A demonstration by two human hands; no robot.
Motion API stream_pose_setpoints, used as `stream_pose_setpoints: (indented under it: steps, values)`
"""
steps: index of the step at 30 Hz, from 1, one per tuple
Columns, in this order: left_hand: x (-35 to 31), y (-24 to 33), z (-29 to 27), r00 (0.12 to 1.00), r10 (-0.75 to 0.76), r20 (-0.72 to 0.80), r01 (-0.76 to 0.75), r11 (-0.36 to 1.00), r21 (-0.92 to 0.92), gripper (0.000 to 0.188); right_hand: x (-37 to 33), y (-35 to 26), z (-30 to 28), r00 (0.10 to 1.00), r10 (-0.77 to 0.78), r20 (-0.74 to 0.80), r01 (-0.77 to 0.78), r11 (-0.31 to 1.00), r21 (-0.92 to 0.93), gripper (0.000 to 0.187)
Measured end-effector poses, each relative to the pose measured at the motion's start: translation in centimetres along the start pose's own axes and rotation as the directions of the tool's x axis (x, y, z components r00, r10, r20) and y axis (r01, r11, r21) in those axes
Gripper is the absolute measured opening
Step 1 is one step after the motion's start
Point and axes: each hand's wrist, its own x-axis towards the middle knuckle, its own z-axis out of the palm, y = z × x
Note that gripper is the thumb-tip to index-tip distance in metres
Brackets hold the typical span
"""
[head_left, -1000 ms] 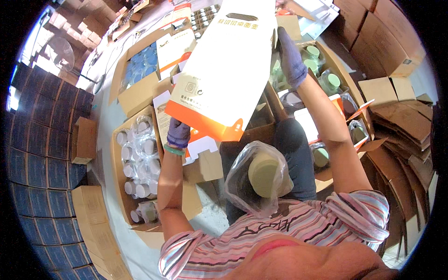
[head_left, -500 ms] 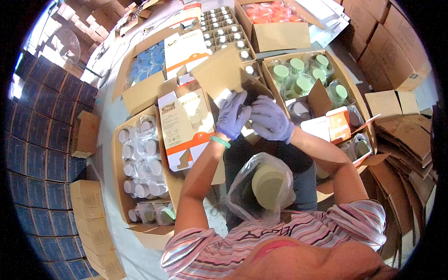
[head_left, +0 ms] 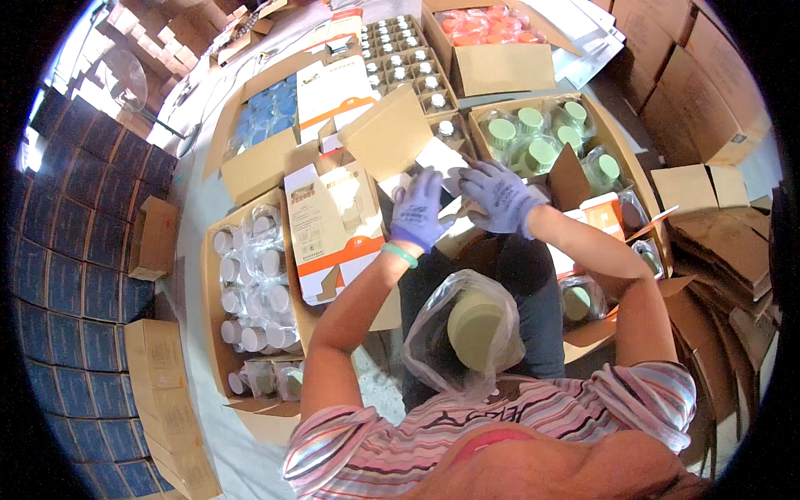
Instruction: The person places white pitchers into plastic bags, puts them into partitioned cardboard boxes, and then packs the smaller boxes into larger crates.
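Note:
My left hand, in a lavender glove, rests fingers forward over an open box whose white inner flap shows between the hands. Beside it my right hand, in a matching glove, has its fingers stretched and spread at that flap's right edge. Both hands look flat, with nothing gripped. A jar with a pale green lid, loosely wrapped in a clear plastic bag, stands on my lap. Left of my left hand lie flattened printed cartons, white and tan with an orange band. My hands hide part of the box.
White-lidded bagged jars fill a carton at left; green-lidded ones sit in a carton at right. Farther off stand a divided carton of bottles, a carton of orange-lidded items and blue bagged items. Stacked boxes line the left.
My hands have moved apart and their fingers have straightened. The white flap between them now shows, and the tan flap beyond stands more raised. My right forearm has shifted right.

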Motion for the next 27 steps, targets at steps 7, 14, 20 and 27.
stream_pose_setpoints:
  steps: [7, 14, 20, 27]
  values:
    - [3.3, -1.8, -0.5, 0.825, 0.076, 0.561, -0.138, 0.988, 0.069, 0.074, -14.9, -3.2, -2.2, 0.723, 0.036, 0.690, -0.502, 0.714, 0.488, 0.065]
    - [6.0, -2.0, 0.4, 0.773, 0.282, 0.568, -0.135, 0.948, -0.288, 0.069, -23.0, -18.6, 1.0, 0.859, 0.377, 0.345, -0.499, 0.765, 0.406, 0.052]
    - [5.5, -2.5, 0.6, 0.717, 0.196, 0.669, 0.072, 0.934, -0.351, 0.068, -19.6, -14.3, 1.6, 0.908, 0.400, -0.121, -0.157, 0.593, 0.790, 0.035]
    - [3.9, 2.1, -0.2, 0.683, 0.444, 0.580, -0.398, 0.892, -0.215, 0.065, -10.5, -5.7, -12.3, 0.582, 0.804, -0.125, -0.094, 0.219, 0.971, 0.042]
